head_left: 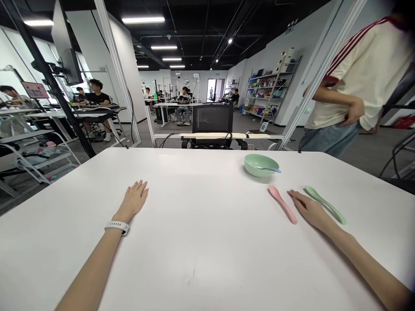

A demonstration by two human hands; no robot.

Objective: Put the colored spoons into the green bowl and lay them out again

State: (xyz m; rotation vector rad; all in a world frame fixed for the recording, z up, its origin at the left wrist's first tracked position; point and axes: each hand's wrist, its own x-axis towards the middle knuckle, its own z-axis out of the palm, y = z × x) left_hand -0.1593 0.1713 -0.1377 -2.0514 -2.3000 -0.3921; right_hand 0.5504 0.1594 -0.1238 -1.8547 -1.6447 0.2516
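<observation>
My left hand (135, 199) lies palm down on the white table (194, 207), fingers stretched out and holding nothing. A pale band (117, 226) circles that wrist. Between two spoons rests my right hand (308, 207), its fingers extended and free of any object. Just to its left is the pink spoon (282, 204); the green spoon (325, 204) lies close on its right side, partly behind the hand. Farther back stands a light green bowl (253, 166) with a blue spoon (274, 169) in it, the handle reaching over the rim on the right.
A metal frame (292, 114) rises behind the table's far edge, with a black chair (212, 119) beyond it. A person (366, 82) in a cream shirt stands past the right side. Several other people sit at desks in the background.
</observation>
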